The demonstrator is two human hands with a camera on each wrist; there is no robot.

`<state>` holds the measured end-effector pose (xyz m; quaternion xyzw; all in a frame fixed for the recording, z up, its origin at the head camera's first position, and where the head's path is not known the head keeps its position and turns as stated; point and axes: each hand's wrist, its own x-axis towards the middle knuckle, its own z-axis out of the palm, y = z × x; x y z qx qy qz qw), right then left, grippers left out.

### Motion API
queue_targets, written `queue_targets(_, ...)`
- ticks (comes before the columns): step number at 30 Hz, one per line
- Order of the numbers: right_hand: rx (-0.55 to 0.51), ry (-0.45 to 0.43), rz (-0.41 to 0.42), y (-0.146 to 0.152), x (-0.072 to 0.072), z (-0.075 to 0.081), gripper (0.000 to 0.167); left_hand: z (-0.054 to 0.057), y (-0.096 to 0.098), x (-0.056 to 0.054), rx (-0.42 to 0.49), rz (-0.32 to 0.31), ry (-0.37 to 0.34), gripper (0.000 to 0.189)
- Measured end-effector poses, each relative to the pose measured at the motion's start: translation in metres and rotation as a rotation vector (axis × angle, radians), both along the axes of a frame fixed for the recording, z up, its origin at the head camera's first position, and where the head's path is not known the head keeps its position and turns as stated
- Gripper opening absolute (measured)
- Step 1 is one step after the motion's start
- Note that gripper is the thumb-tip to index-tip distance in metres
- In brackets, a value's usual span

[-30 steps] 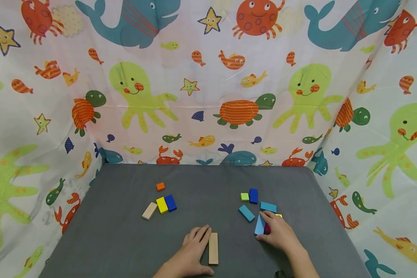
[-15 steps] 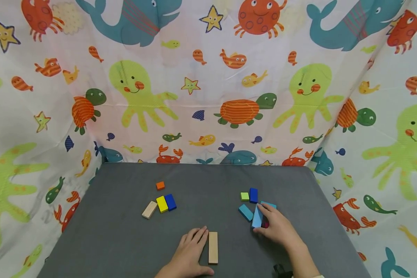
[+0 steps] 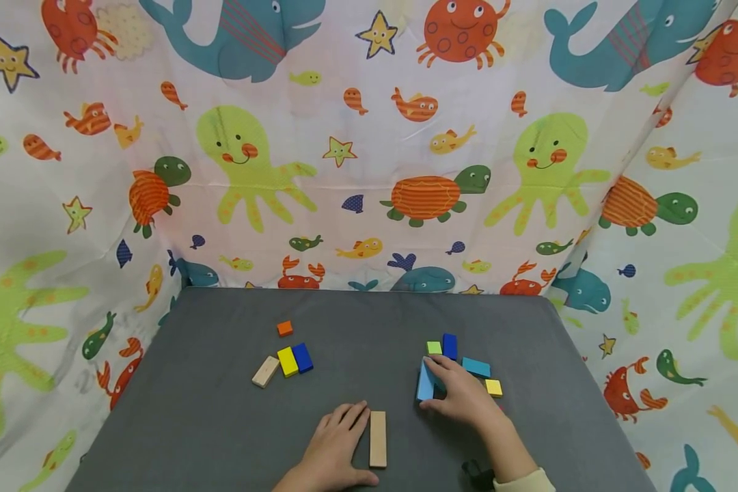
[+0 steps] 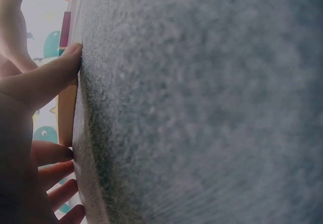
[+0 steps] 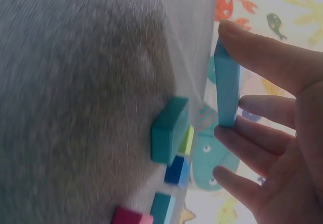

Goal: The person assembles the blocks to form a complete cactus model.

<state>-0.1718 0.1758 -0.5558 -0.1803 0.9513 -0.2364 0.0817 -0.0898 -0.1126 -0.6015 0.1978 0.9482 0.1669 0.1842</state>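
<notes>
In the head view, my right hand (image 3: 463,394) pinches a light blue block (image 3: 426,380) between thumb and fingers. The right wrist view shows that light blue block (image 5: 227,85) raised off the table, thumb at one end and fingertips at the other. Partly behind the hand lies a teal block (image 5: 170,130). My left hand (image 3: 335,444) rests on the table beside a long plain wooden block (image 3: 378,439), index fingertip near its far end and thumb by its near end. From the left wrist, the wooden block (image 4: 66,114) shows between thumb and index finger.
Right group: a green block (image 3: 433,348), a blue block (image 3: 449,346), another teal block (image 3: 476,367), a yellow block (image 3: 494,388) and a magenta block (image 5: 130,216). Left group: an orange block (image 3: 285,329), a yellow block (image 3: 287,362), a blue block (image 3: 303,357) and a short wooden block (image 3: 266,372).
My right hand has carried the light blue block leftward, from beside the magenta block to over the teal one. The yellow block on the right now shows. My left hand stays put.
</notes>
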Motion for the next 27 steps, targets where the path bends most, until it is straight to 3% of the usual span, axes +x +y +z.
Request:
queue_targets(8, -0.012, -0.005, 0.061, -0.018, -0.003, -0.004, 0.087, -0.001, 0.000, -0.001, 0.010, -0.010, 0.014, 0.116)
queue_targets(18, -0.036, -0.013, 0.112, -0.038, -0.009, -0.007, 0.088, -0.005, 0.000, -0.001, 0.062, 0.025, 0.022, 0.118)
queue_targets(27, -0.041, -0.044, 0.155, -0.052, -0.014, -0.009, 0.087, -0.002, 0.003, -0.001, 0.071, 0.051, 0.015, 0.115)
